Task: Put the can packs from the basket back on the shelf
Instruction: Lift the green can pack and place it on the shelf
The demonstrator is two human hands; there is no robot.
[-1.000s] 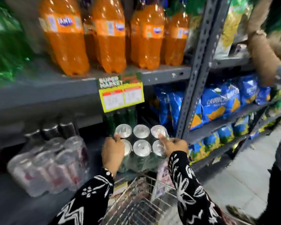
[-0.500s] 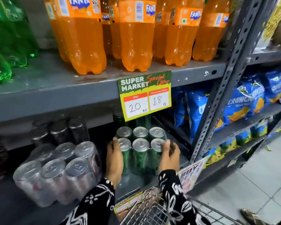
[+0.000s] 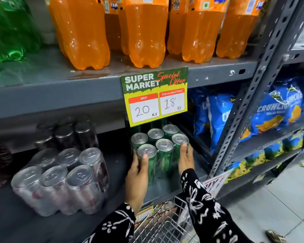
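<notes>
Evidently both hands, left hand and right hand, fingers clasping the green can pack, were seating it on the shelf; letting go seemed next.

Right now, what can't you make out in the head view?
- Green can pack: brand unreadable; hands cover its sides.
- Cans behind it: hidden by the price sign.
- Basket: contents cut off by the bottom edge.
- Dark cans: in shadow, blurred.
</notes>
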